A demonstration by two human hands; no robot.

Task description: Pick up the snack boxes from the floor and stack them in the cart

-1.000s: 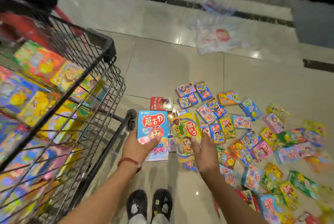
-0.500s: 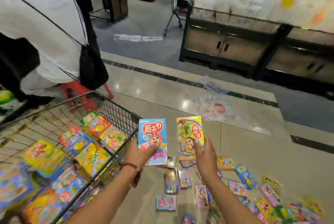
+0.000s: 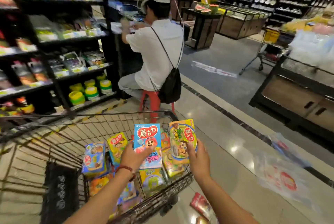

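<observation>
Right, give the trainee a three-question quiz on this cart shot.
1. True or false: the left hand holds the blue box.
2. Which box does the right hand hold? A) red B) yellow-green C) orange
3. Fill in: the red packet lies on the ____, outside the cart.

Key: 1 true. 2 B, the yellow-green box. 3 floor.
</observation>
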